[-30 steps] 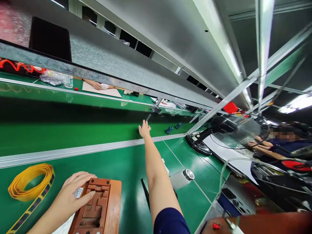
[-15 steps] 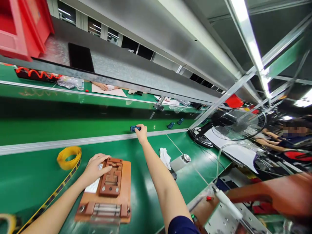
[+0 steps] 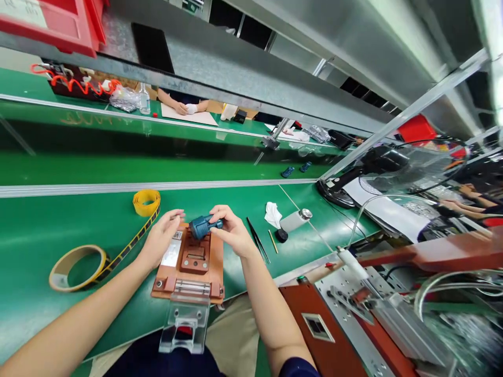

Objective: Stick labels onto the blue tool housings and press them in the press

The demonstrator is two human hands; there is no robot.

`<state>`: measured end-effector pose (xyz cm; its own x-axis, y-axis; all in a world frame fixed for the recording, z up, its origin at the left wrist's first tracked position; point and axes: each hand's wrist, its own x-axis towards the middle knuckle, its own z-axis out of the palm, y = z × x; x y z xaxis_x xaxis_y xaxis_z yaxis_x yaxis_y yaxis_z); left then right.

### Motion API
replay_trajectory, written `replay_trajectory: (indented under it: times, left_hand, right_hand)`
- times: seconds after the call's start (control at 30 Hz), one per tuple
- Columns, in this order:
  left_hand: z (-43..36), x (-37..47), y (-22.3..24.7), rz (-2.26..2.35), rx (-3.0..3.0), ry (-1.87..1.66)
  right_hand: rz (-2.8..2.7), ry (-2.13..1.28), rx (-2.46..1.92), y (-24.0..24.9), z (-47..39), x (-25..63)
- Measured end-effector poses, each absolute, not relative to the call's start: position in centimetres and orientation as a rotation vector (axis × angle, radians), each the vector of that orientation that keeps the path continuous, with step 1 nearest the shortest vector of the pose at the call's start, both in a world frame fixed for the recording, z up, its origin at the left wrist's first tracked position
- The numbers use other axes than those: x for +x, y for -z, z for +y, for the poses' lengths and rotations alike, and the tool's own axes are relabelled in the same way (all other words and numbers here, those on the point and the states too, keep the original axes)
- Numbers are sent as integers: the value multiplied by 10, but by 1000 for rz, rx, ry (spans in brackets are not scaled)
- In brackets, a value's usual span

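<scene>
My right hand (image 3: 231,230) is closed on a dark blue plastic part (image 3: 199,227), a stubby cylindrical body with a narrower end, held just above a brown fixture (image 3: 195,257). The fixture has a recessed block on a base plate, a white label at its left and a hinged clear plastic flap (image 3: 184,319) folded towards me. By the fixture's upper left corner is my left hand (image 3: 163,235), its fingers stretched out and nothing visible in them. Whether its fingertips touch the blue part I cannot tell.
Yellow tape rolls (image 3: 146,203) lie at left. To the right are black tweezers (image 3: 258,240), a thin yellow stick (image 3: 273,242), a crumpled tissue (image 3: 272,214) and a white bottle (image 3: 294,220). A fan (image 3: 338,193) and a metal machine (image 3: 365,303) stand further right. Two similar blue parts (image 3: 296,169) lie beyond the rail.
My right hand has brought the blue part from the far rail back to the fixture. My left hand has lifted off the fixture's block to its upper left. The view has tilted down.
</scene>
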<state>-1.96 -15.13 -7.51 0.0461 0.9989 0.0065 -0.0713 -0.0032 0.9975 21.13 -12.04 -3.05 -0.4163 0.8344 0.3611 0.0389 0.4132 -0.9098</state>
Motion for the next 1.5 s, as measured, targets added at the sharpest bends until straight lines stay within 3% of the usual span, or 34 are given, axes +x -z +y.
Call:
replay_trajectory:
  times: [0.17,0.3,0.47,0.67,0.87,1.03,1.5]
  left_hand:
    - [-170,-7,38,613,509,-735]
    - [-178,2,34,746,504,-1037]
    - [-181,11,38,865,653,-1073]
    - [-207,-23,34,1260,1131,-1186]
    - [-282,-66,42,1369,1534,-623]
    - [-316,-66,53,1004,1162,-354]
    - [-246,-43,9,897,672,-758]
  right_hand:
    - [-1900,-1104,-731,32,-142,199]
    - [-1910,-924,-861,36,-153,195]
    - [-2061,-718,-942,48,-160,186]
    - [-2100,-823,-1081,62,-145,200]
    - [-2279,-872,-965,70,-141,213]
    - [-2322,-814,-1051,90,-151,218]
    - [-2283,-509,-1246,101,-163,219]
